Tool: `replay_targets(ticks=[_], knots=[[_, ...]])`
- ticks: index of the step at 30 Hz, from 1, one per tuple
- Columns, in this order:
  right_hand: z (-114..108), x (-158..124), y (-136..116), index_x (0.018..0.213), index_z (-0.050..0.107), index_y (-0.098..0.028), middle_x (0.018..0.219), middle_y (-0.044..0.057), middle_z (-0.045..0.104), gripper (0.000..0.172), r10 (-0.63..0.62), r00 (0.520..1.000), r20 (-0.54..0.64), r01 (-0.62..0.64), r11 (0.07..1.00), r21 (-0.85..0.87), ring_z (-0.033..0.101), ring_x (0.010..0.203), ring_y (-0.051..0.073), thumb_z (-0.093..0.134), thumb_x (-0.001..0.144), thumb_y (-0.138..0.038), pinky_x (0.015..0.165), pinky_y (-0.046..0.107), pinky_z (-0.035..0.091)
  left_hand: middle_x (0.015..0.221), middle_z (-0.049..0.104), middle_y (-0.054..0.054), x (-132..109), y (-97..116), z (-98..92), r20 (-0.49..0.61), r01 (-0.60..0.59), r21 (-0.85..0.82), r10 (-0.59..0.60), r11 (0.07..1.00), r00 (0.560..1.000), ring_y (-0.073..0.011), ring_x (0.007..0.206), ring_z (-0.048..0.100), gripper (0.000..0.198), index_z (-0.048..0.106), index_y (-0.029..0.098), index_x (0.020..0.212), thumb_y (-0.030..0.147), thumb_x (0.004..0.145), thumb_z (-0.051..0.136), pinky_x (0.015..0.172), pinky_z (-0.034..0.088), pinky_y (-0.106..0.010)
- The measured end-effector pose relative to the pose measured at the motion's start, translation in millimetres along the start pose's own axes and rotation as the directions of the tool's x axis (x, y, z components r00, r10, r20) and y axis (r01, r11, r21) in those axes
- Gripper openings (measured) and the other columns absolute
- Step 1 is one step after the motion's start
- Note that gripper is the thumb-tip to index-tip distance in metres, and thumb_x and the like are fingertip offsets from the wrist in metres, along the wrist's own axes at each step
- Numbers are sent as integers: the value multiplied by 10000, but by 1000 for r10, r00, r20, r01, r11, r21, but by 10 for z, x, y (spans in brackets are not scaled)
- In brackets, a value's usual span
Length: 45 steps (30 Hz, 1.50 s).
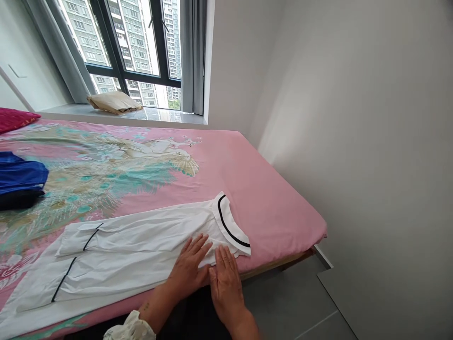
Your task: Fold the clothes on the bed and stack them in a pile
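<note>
A white garment (141, 236) with a black-striped collar lies on the bed close to its front edge. Its two sleeves are folded inward over the body, and thin black lines cross the cuffs at the left. My left hand (191, 264) rests flat on the cloth near the collar end, fingers spread. Beside it, my right hand (226, 281) lies with its fingers stretched out and close together, fingertips on the garment just below the collar. The thumbs are near each other. Neither hand grips anything.
A pink bed sheet (255, 189) with a peacock print covers the bed. Folded blue and black clothes (23, 177) lie at the left, near a red pillow (16, 119). A beige folded item (115, 101) sits on the window sill. A wall (354, 141) stands right.
</note>
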State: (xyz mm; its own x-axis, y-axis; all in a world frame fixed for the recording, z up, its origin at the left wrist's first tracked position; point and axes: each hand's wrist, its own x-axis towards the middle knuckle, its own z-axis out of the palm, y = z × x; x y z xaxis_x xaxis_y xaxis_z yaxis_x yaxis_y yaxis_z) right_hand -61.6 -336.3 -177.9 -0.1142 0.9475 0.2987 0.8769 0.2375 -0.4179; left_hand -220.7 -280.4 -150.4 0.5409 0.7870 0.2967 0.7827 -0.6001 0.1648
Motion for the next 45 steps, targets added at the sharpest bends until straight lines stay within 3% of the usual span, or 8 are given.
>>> replay_targets(ticks=[3, 7, 13, 19, 25, 31, 38, 45], knots=[[26, 30, 0, 1412, 380, -111, 1473, 120, 339, 592, 11, 999, 45, -12, 1000, 8, 282, 1380, 281, 466, 907, -409, 1126, 490, 273, 1494, 348, -110, -19, -217, -126, -79, 144, 72, -138, 987, 987, -259, 1401, 264, 557, 409, 159, 1398, 342, 874, 448, 1150, 175, -494], [84, 89, -14, 1341, 469, -56, 1420, 194, 407, 557, 109, 994, -22, -109, 994, -11, 358, 1335, 330, 469, 900, -396, 1097, 538, 292, 1500, 312, -156, -152, -508, -93, 83, 369, 124, -381, 921, 921, -336, 1394, 254, 666, 398, 146, 1402, 481, 833, 479, 1091, 138, -637], [18, 551, -295, 1264, 524, -103, 1269, 134, 563, 401, -63, 994, -89, 78, 982, 170, 470, 1226, 218, 333, 919, -183, 1027, 391, 407, 1506, 327, -106, -180, -612, -92, 55, 370, 62, -373, 927, 926, -273, 1394, 276, 548, 438, 214, 1379, 284, 836, 455, 1096, 234, -552], [-120, 1208, -211, 1037, 642, -186, 1130, 108, 588, 311, -12, 993, -119, 21, 997, 72, 485, 1106, 243, 417, 833, -120, 978, 418, 378, 1456, 420, -82, -67, -575, -26, 1, 353, 22, -353, 935, 936, -235, 1347, 376, 532, 498, 236, 1335, 122, 827, 387, 1084, 307, -496], [-149, 2036, 49, 1133, 626, -205, 1475, 106, 326, 399, -5, 956, 295, 49, 989, -142, 143, 1399, 314, 496, 762, -138, 1080, 566, 140, 1467, 399, -80, -174, -561, 104, -80, 329, 64, -324, 942, 943, -237, 1357, 360, 498, 486, 245, 1344, 137, 873, 366, 1119, 231, -518], [-32, 2493, 146, 606, 676, -161, 1069, 123, 649, 63, -89, 873, 479, 193, 966, -173, 437, 1219, 305, 639, 657, -156, 1072, 560, 112, 1464, 406, -62, -205, -549, 110, -124, 336, 54, -328, 940, 937, -233, 1353, 367, 497, 488, 263, 1341, 137, 874, 375, 1122, 235, -514], [-141, 2450, 40, 1057, 652, -42, 1309, 222, 507, 315, -80, 913, 400, 188, 952, -240, 275, 1353, 324, 496, 786, -81, 1083, 565, 1, 1464, 405, -67, -232, -600, 192, -169, 307, 59, -293, 950, 941, -253, 1350, 371, 486, 504, 266, 1328, 151, 866, 403, 1109, 259, -523], [414, 1499, -609, 1438, 303, -57, 1513, 163, 247, 669, -211, 847, 487, 221, 975, 38, 165, 1418, 267, 271, 948, -510, 1150, 418, 155, 1456, 411, -113, -250, -656, 269, -195, 294, 47, -280, 955, 940, -272, 1365, 341, 497, 471, 241, 1359, 218, 863, 446, 1098, 286, -505]])
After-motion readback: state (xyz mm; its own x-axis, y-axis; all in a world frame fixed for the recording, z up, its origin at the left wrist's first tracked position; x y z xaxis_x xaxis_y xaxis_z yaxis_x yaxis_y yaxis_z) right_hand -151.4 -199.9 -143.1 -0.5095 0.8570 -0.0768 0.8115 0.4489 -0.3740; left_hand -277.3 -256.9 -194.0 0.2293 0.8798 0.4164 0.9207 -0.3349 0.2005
